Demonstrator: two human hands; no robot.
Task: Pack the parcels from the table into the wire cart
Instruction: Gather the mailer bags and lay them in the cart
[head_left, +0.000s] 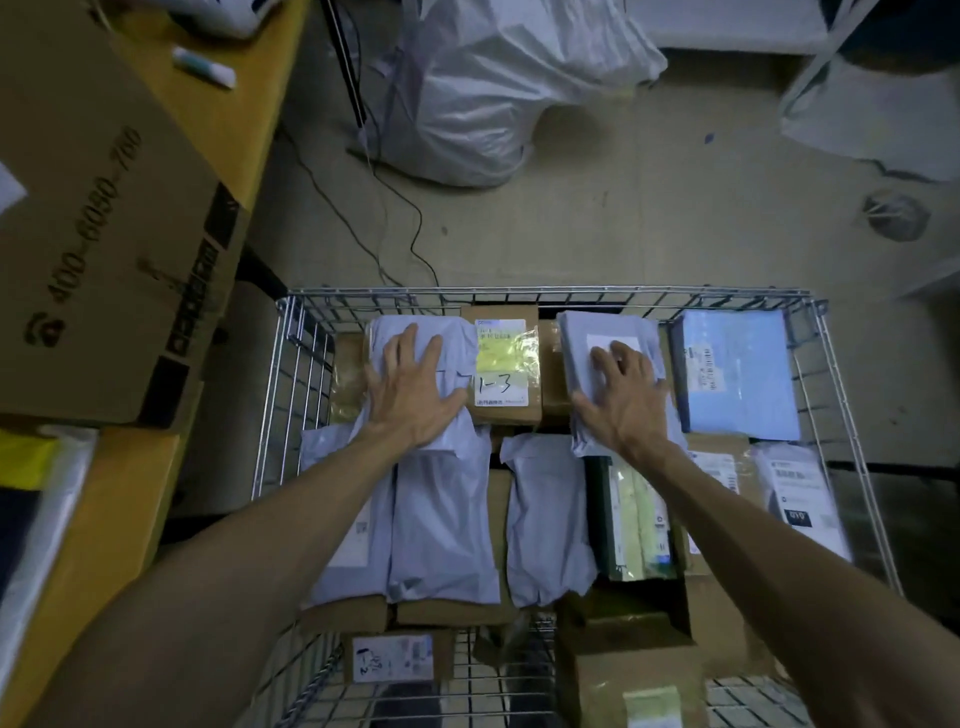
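- Head view looks straight down into the wire cart (545, 293), which we see standing on the floor just beside the yellow table (228, 104).
- Our left hand (415, 387) lies flat, fingers spread wide and straight, palm down on a grey mailer (395, 332) at the far left of the cart; it grips nothing.
- Our right hand (623, 395) is also flat and wide, its fingers resting on a second grey mailer (576, 338) and reaching the white label on it.
- Between the two hands sits a brown labelled box (506, 364) marked "1-3" by hand, touching the left mailer.
- To the right of the right hand, a light blue parcel (737, 374) lies against the cart's far right corner.
- Nearer to us, two long grey bags (441, 519) (545, 519) lie side by side on top of brown cartons, with a clear-wrapped dark pack (628, 519) just beside them and a white-labelled parcel (800, 499) at the right wall.
- On the table a large cardboard carton (104, 234) with printed digits rests, tilted towards us.
- Beyond the cart we see white sacks (493, 78) on the floor and a black cable (395, 208) trailing between them and the cart.
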